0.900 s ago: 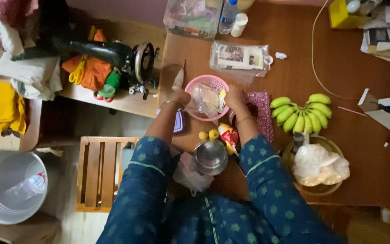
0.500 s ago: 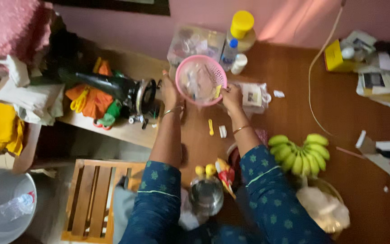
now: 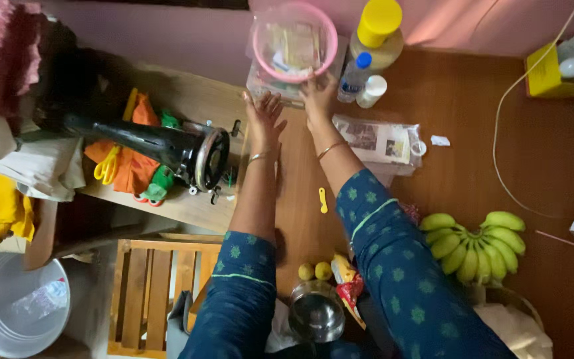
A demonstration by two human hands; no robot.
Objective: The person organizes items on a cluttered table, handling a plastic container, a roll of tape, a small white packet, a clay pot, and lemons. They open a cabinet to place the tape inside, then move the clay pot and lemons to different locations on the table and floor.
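At the top centre of the frame, the round pink plastic basket (image 3: 294, 41) sits on a clear plastic box (image 3: 267, 83). The right hand (image 3: 318, 95) touches its near rim; the left hand (image 3: 263, 118) hovers open-fingered below.

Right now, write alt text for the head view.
Both hands reach to a pink basket set atop a clear box at the table's far edge: the right hand touches its rim, the left hand is open below. Green bananas lie right.
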